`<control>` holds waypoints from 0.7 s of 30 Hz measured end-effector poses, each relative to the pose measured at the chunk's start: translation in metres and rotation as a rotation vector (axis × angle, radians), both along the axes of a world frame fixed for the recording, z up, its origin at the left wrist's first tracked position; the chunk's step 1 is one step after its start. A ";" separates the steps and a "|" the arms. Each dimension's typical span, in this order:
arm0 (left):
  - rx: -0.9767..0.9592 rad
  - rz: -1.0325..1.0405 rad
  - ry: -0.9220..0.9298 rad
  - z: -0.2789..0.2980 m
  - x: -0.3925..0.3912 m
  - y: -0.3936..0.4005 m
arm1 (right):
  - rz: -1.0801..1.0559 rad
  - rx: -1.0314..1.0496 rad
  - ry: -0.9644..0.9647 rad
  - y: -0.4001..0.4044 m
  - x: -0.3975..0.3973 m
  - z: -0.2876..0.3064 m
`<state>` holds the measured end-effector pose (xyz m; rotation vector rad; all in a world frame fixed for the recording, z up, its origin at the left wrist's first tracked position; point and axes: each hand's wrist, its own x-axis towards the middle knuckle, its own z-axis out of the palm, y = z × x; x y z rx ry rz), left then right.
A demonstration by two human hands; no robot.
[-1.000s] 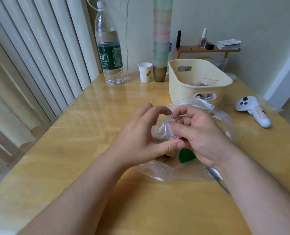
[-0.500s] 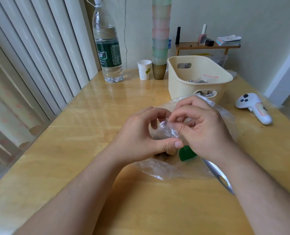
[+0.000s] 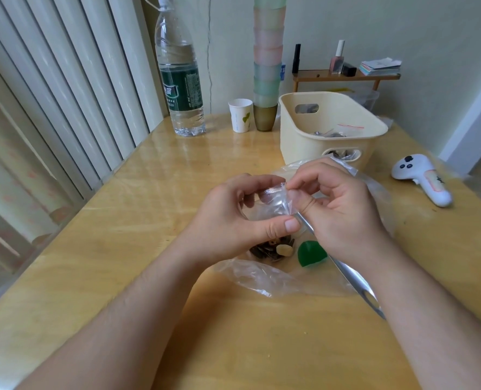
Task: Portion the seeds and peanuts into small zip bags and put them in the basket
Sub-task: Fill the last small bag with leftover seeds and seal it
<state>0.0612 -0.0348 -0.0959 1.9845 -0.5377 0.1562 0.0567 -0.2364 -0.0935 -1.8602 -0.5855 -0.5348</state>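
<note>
A small clear zip bag (image 3: 274, 202) is held up between both hands above the table's middle. My left hand (image 3: 233, 220) grips its left side with thumb and curled fingers. My right hand (image 3: 337, 209) pinches its top right edge and also holds a metal spoon (image 3: 354, 280) whose handle runs down along my forearm. Below them a large clear plastic bag (image 3: 261, 277) lies flat with a pile of seeds and peanuts (image 3: 273, 250) and a green scoop (image 3: 311, 253) on it. The cream basket (image 3: 298, 142) stands behind, with filled bags inside.
A big water bottle (image 3: 181, 80), a white paper cup (image 3: 240, 115) and a tall stack of pastel cups (image 3: 266, 66) stand at the table's far edge. A white controller (image 3: 422, 178) lies at right. A small wooden shelf (image 3: 346, 77) holds bottles and papers.
Both hands have lifted the small bag slightly and pulled apart. The seed pile and green scoop now show beneath them. The spoon handle is plainer in my right hand.
</note>
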 end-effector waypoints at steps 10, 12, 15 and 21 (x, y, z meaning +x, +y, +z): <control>-0.093 0.015 -0.017 0.001 -0.004 -0.004 | 0.005 0.159 0.218 0.004 -0.007 0.006; -0.065 0.012 -0.096 0.000 -0.004 -0.004 | 0.083 0.302 0.358 0.005 -0.009 0.008; 0.090 0.013 -0.302 -0.002 -0.004 -0.004 | 0.150 0.347 0.474 0.005 -0.010 0.010; 0.120 0.037 -0.380 -0.002 -0.002 -0.003 | 0.074 0.283 0.426 0.004 -0.007 0.009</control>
